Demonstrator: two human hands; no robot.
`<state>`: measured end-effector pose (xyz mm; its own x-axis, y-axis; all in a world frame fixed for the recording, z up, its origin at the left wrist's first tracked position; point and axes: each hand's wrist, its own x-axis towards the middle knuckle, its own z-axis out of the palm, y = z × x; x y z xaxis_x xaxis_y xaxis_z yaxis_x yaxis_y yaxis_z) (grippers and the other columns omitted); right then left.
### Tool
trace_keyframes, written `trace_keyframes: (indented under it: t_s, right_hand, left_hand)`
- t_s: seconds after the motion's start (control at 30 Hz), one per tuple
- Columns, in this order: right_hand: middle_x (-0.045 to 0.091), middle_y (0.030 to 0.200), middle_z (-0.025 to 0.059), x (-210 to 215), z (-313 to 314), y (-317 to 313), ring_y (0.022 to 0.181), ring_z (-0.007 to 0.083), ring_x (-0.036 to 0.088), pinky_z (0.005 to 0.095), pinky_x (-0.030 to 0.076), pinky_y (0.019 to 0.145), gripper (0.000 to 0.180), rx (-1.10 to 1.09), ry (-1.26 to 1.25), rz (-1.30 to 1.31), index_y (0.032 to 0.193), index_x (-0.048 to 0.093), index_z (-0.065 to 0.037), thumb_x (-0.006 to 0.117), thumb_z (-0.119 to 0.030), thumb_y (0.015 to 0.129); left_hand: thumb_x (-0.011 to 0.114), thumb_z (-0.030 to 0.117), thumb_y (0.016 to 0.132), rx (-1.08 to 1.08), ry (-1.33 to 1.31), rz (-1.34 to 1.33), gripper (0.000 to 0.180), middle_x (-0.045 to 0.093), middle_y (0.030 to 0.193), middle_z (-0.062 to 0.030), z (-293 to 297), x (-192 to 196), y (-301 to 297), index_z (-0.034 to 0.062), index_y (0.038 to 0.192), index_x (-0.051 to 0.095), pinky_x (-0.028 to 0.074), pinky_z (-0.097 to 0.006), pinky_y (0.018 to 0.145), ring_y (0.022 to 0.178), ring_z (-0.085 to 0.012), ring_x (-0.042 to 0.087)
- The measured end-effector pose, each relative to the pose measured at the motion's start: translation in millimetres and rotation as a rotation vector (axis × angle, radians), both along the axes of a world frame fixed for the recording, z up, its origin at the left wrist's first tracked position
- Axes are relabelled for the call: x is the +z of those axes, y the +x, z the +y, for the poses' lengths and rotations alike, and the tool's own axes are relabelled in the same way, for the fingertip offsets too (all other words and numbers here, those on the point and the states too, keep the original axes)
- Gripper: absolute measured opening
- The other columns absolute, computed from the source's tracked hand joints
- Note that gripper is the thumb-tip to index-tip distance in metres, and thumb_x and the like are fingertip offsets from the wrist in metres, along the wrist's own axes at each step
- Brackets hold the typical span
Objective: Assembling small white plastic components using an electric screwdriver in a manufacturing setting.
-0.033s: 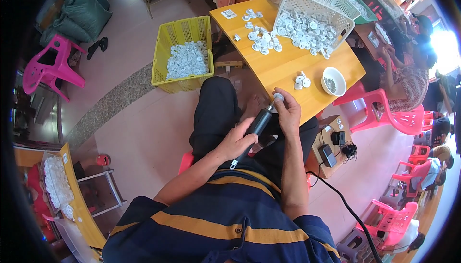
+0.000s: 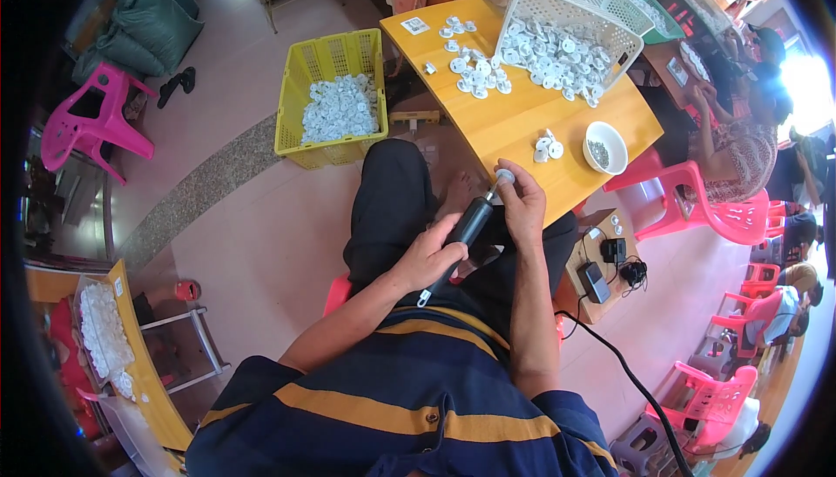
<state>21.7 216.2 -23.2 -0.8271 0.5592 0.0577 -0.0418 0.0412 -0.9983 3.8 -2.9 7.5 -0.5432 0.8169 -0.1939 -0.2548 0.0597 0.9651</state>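
My left hand is wrapped round a black electric screwdriver, its bit slanting up and to the right. In my right hand, thumb and fingers pinch a small round white plastic part. The bit's tip meets that part or sits right at it; the exact contact is too small to tell. Both hands are over my lap, close to the near edge of the yellow wooden table. On the table, a little group of white parts lies beside a white bowl of small metal pieces.
A tipped white basket spills white parts at the table's back, with loose ones left of it. A yellow crate holding more stands on the floor. Chargers and a black cable are at right. A person sits beyond.
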Motion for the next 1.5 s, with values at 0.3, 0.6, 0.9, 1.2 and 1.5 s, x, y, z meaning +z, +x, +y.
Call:
trace_keyframes:
  t_s: [0.3, 0.6, 0.9, 1.2, 1.5]
  right_hand:
    - [0.073, 0.106, 0.0039, -1.0, -2.5, -0.3, 0.096, 0.0098, 0.065, 0.0249, 0.053, 0.087, 0.025, -0.044, 0.103, -0.007, 0.121, 0.072, -0.002, 0.067, -0.005, 0.097]
    - [0.073, 0.106, 0.0041, -2.1, -1.5, 0.0, 0.096, 0.0099, 0.065, 0.0250, 0.053, 0.087, 0.026, -0.048, 0.100, -0.003, 0.122, 0.072, -0.002, 0.068, -0.005, 0.096]
    - [0.074, 0.108, 0.0045, -3.1, -1.1, -0.7, 0.099, 0.0110, 0.066, 0.0260, 0.052, 0.090, 0.025, -0.046, 0.087, 0.009, 0.121, 0.073, -0.002, 0.068, -0.005, 0.097]
    - [0.074, 0.105, 0.0056, -0.5, -3.4, 0.1, 0.096, 0.0114, 0.067, 0.0260, 0.053, 0.087, 0.025, -0.065, 0.159, 0.005, 0.119, 0.073, -0.003, 0.068, -0.005, 0.095]
    - [0.072, 0.098, 0.0050, -0.8, -3.0, 0.9, 0.087, 0.0111, 0.065, 0.0248, 0.052, 0.081, 0.023, -0.075, 0.237, -0.001, 0.115, 0.074, -0.004, 0.069, -0.001, 0.093]
  left_hand:
    - [0.052, 0.010, 0.097, 0.001, 0.020, -0.022, 0.048, 0.061, 0.092, -0.0061, 0.7, -3.3, 1.3, 0.0030, 0.143, 0.042, 0.053, -0.027, 0.063, 0.069, -0.0119, 0.062]
    - [0.052, 0.010, 0.097, -0.002, 0.024, -0.074, 0.047, 0.061, 0.092, -0.0064, 0.8, -1.5, 0.8, 0.0028, 0.143, 0.043, 0.053, -0.026, 0.062, 0.068, -0.0119, 0.063]
    - [0.051, 0.011, 0.098, 0.005, 0.019, -0.073, 0.048, 0.061, 0.093, -0.0066, 0.3, -1.1, 0.2, 0.0028, 0.144, 0.042, 0.054, -0.026, 0.062, 0.068, -0.0119, 0.063]
    - [0.050, 0.011, 0.098, 0.004, 0.025, -0.078, 0.049, 0.061, 0.094, -0.0063, -0.2, -1.4, 0.5, 0.0035, 0.146, 0.041, 0.053, -0.026, 0.062, 0.068, -0.0116, 0.063]
    - [0.050, 0.011, 0.098, -0.003, 0.022, -0.126, 0.050, 0.062, 0.094, -0.0066, -1.1, 1.4, 0.7, 0.0030, 0.146, 0.041, 0.053, -0.026, 0.060, 0.067, -0.0120, 0.063]
